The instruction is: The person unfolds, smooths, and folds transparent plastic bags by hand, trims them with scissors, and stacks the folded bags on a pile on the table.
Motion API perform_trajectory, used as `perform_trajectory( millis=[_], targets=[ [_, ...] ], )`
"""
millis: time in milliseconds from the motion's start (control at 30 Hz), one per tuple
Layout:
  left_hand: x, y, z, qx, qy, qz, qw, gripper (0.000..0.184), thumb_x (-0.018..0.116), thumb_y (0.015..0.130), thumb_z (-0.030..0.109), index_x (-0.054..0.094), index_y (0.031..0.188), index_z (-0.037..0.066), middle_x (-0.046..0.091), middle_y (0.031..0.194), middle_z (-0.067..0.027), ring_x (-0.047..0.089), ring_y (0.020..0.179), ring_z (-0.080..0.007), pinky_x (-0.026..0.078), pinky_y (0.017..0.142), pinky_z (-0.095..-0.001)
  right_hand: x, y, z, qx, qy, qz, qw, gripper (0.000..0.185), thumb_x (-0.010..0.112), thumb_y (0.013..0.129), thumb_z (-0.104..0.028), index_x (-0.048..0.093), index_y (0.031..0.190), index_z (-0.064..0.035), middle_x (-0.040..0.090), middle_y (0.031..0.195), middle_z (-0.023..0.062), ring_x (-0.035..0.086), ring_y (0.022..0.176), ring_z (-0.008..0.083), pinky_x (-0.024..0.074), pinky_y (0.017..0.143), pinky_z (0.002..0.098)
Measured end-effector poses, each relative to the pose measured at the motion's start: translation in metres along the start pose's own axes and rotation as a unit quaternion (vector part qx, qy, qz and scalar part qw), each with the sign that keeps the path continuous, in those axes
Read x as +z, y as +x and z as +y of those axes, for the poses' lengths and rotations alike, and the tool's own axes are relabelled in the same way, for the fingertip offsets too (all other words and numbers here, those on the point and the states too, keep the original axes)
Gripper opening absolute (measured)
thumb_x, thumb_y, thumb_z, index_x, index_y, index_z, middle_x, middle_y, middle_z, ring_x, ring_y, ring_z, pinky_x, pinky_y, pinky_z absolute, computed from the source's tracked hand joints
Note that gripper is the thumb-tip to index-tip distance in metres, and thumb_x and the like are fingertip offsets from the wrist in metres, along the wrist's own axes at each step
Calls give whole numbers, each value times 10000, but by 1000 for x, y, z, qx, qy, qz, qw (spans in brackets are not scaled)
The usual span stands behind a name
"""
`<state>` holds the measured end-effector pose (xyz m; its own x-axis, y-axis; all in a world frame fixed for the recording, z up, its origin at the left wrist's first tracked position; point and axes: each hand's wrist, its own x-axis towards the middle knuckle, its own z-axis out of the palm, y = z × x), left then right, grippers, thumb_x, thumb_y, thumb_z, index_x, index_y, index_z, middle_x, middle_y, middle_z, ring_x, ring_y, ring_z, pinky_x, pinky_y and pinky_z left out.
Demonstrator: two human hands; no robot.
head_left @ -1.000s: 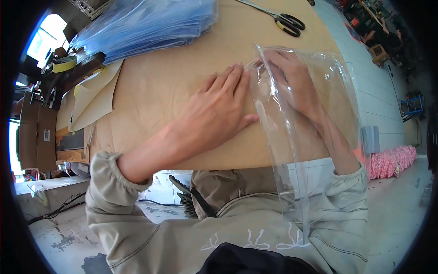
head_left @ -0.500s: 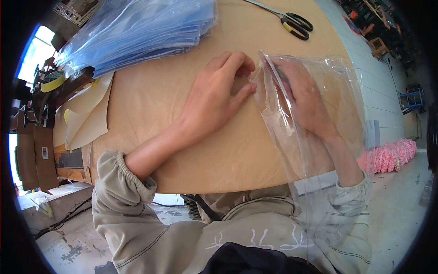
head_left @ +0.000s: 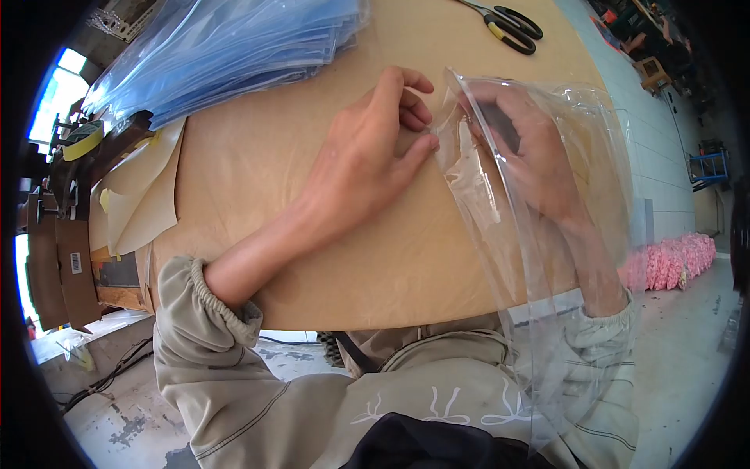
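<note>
1. Being draped partly on the worktop [head_left: 375, 266], the clear plastic sheet [head_left: 480, 195] is hung over the near edge toward the lap.
2. The right hand [head_left: 539, 148] is covered by the plastic and seen through it; its fingers are curled, but whether a grip is closed cannot be told.
3. The left hand [head_left: 367, 133] is held half-curled just beside the sheet's edge, thumb and index finger apart; whether plastic is pinched cannot be told.
4. A second ago this hand was laid flat; its fingers have since been bent, so flat pressing seems to have been given up.
5. Beyond, scissors [head_left: 500, 31] and a stack of bluish plastic [head_left: 258, 62] are left on the worktop, both well apart from the hands.
</note>
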<state>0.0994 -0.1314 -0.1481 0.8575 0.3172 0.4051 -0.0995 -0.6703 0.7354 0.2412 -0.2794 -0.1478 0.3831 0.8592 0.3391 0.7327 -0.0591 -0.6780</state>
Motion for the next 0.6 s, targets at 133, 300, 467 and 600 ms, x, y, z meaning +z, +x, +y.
perform_trajectory(
  millis=[133, 300, 467, 600],
  targets=[
    [-2, 1, -1, -41, -33, -17, 998, 328, 653, 829, 13, 518, 1128, 3, 637, 871, -67, 627, 778, -134, 497, 668, -250, -1, 1, 6, -52, -30, -28, 998, 355, 559, 808, 25, 571, 1159, -25, 566, 1126, 123, 510, 1084, 299, 412, 947, 371],
    [-3, 1, -5, -42, -21, -17, 999, 246, 654, 834, 27, 571, 1062, -11, 651, 873, -71, 631, 780, -133, 502, 686, -254, 2, -1, 3, -34, -68, -41, 996, 394, 537, 854, -39, 552, 1249, -35, 515, 1222, 110, 472, 1177, 267, 389, 1006, 358],
    [-3, 0, -3, -31, -13, -12, 999, 136, 640, 812, 11, 607, 939, -25, 636, 871, -134, 641, 771, -232, 519, 683, -320, 4, 0, 0, -27, -127, -47, 990, 395, 525, 867, -53, 544, 1261, -47, 508, 1225, 129, 472, 1181, 282, 398, 993, 349],
    [-2, -1, -6, 47, 82, -21, 995, 99, 626, 812, 40, 613, 884, -27, 597, 838, -160, 615, 724, -309, 503, 658, -391, 8, 1, 6, -74, -118, -7, 990, 383, 559, 822, -28, 552, 1204, -52, 531, 1174, 144, 508, 1083, 338, 431, 919, 402]
  ],
)
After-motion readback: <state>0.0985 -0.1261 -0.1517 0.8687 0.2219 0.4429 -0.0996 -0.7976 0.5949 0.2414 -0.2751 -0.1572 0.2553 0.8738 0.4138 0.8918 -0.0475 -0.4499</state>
